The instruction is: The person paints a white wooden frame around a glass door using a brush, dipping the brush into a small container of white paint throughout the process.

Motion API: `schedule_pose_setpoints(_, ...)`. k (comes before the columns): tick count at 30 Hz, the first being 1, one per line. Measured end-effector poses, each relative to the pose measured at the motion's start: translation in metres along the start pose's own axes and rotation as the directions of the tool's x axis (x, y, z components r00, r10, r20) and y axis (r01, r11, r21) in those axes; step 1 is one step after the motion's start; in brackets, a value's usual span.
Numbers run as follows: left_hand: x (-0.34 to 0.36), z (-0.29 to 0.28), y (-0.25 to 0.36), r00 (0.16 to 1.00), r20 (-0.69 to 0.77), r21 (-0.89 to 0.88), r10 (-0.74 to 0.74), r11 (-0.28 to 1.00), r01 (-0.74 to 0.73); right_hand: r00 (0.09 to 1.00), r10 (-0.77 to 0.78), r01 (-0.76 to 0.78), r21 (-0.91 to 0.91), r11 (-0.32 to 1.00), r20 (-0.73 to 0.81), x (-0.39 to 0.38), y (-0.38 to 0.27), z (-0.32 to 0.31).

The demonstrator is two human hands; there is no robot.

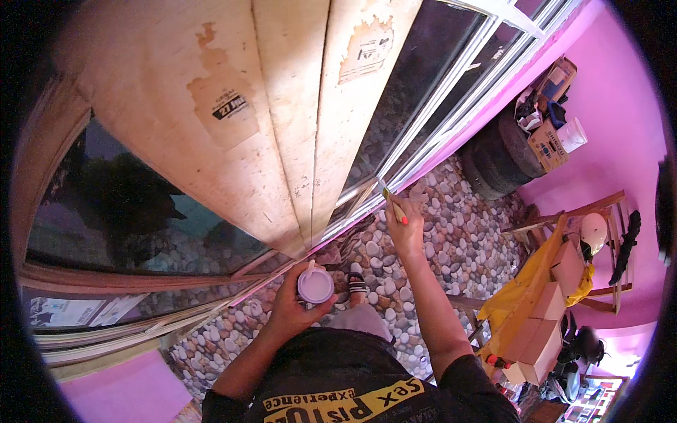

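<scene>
My left hand (290, 311) is wrapped round a small tub (315, 285) of pale, whitish paint, held in front of my body. Further forward and to the right, my right hand (407, 233) grips a thin paintbrush (397, 209) with an orange handle end. The brush tip is at the lower part of a white window frame (416, 151); whether the bristles touch it I cannot tell. Dark glass fills the frame. Left of it stand tall, bare wooden panels (289, 134) with torn paper labels.
Pebble-patterned flooring (451, 240) lies under my sandalled foot (357, 282). Stacked tyres (497, 155) with boxes and a white bucket (571, 134) on top stand against the pink wall (620, 92). At right, a wooden rack (599, 208) stands near cardboard boxes (539, 335) and yellow cloth (518, 296).
</scene>
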State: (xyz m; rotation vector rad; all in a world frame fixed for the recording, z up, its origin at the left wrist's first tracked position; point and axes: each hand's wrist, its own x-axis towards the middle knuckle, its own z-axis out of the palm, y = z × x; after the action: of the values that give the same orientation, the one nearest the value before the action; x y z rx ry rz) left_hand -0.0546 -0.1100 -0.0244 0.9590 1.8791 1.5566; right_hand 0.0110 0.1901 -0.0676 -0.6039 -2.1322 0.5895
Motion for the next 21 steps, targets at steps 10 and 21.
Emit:
schedule_pose_setpoints(10, -0.001, 0.002, -0.005, 1.000, -0.016, -0.026, 0.019, 0.999, -0.019, 0.992, 0.019, -0.018, 0.006, 1.000, -0.122, 0.039, -0.049, -0.030)
schedule_pose_setpoints(21, 0.002, 0.002, 0.002, 0.998, -0.041, -0.055, 0.053, 0.997, -0.055, 0.998, 0.057, -0.057, -0.038, 0.998, -0.002, 0.013, -0.022, -0.016)
